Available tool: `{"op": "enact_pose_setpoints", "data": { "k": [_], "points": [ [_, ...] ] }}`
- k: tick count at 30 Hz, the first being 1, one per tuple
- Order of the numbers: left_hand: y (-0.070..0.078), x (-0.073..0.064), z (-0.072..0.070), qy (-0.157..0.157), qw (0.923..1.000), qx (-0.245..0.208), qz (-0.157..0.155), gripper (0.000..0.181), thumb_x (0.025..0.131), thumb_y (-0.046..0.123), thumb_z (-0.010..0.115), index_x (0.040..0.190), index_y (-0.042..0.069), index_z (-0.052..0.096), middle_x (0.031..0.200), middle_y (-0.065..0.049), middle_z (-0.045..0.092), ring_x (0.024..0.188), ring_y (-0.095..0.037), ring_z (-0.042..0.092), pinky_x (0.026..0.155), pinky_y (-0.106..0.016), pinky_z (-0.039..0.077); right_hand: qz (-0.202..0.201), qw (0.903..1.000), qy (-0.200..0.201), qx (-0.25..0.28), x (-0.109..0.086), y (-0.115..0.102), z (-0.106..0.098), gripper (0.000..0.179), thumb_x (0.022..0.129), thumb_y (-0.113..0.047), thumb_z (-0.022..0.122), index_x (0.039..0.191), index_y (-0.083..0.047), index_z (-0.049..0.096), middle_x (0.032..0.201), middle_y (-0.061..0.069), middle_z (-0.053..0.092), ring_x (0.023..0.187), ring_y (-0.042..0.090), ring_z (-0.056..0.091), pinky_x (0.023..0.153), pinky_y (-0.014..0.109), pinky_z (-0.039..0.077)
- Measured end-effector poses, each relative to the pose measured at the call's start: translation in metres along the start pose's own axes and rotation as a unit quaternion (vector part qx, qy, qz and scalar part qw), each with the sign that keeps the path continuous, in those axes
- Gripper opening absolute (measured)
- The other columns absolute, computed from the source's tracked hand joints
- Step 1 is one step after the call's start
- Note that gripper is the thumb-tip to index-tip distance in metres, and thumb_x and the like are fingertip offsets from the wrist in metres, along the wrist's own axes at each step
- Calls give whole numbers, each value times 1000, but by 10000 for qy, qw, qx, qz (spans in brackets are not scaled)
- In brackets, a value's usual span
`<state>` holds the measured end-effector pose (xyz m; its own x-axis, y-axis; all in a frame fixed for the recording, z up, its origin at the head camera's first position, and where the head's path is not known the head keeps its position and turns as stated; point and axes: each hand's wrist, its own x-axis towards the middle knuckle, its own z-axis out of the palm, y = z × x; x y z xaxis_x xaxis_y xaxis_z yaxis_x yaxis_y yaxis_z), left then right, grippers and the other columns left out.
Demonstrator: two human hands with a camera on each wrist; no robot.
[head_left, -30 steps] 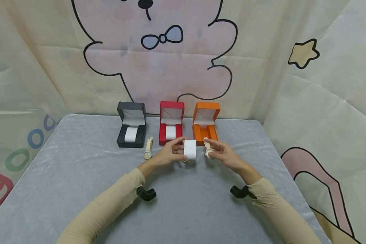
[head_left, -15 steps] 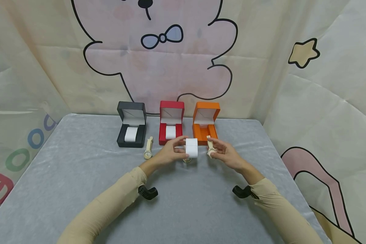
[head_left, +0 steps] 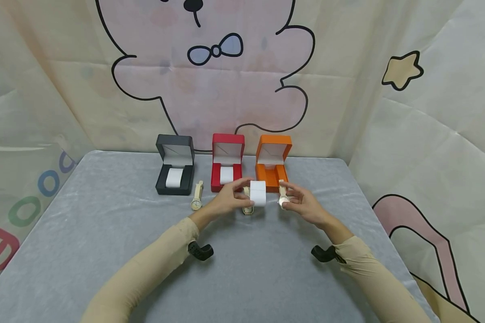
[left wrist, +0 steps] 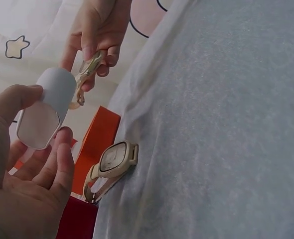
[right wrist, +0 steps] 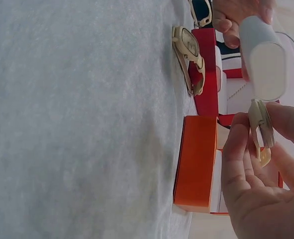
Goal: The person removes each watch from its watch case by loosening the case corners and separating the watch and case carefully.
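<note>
My left hand (head_left: 229, 198) pinches a white watch cushion (head_left: 257, 194) between thumb and fingers, held above the table in front of the boxes. In the left wrist view the cushion (left wrist: 55, 102) shows a flat oval end. To its right, my right hand (head_left: 308, 207) holds a cream wristwatch (head_left: 283, 198) by thumb and fingertips, close before the open orange watch box (head_left: 282, 174). Its case (right wrist: 261, 122) is seen edge-on in the right wrist view. A second cream watch (left wrist: 113, 158) with a squarish dial lies on the table below my left hand.
Open black (head_left: 164, 185) and red (head_left: 215, 177) watch boxes stand left of the orange one, each with a white cushion inside. Another cream watch (head_left: 196, 196) lies between them, nearer me. Grey cloth covers the table (head_left: 242, 278); a printed curtain (head_left: 347, 89) hangs behind.
Both hands have shifted slightly to the right, carrying the watch cushion and the wristwatch along. More of the watch lying below the left hand now shows.
</note>
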<state>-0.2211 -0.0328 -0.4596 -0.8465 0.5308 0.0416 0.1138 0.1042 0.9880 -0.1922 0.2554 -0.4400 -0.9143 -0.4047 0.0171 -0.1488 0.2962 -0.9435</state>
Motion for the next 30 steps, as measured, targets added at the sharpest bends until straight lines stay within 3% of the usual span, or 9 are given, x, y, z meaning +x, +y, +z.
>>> {"op": "enact_pose_setpoints", "data": {
  "k": [5, 14, 30],
  "points": [
    [0, 4, 1, 33, 10000, -48, 5, 68, 88, 5, 76, 150, 12, 48, 148, -15, 53, 98, -17, 71, 91, -32, 59, 58, 9999, -53, 78, -1, 5, -4, 65, 95, 4, 64, 153, 6, 36, 133, 41, 48, 96, 8, 64, 81, 18, 57],
    [1, 9, 3, 64, 9997, 161, -170, 72, 89, 12, 77, 153, 11, 43, 146, -17, 54, 103, -22, 71, 96, -36, 58, 235, 9996, 89, -95, -5, 9, -9, 65, 95, 3, 64, 154, 2, 35, 129, 36, 53, 88, 5, 64, 77, 20, 57],
    [8, 25, 7, -58, 9998, 132, -164, 73, 90, 12, 76, 155, 13, 41, 148, -17, 52, 101, -21, 70, 93, -36, 59, 208, 9995, 165, -182, -13, 22, -21, 65, 95, 4, 63, 154, 2, 35, 131, 40, 52, 91, 4, 64, 76, 21, 56]
  ]
}}
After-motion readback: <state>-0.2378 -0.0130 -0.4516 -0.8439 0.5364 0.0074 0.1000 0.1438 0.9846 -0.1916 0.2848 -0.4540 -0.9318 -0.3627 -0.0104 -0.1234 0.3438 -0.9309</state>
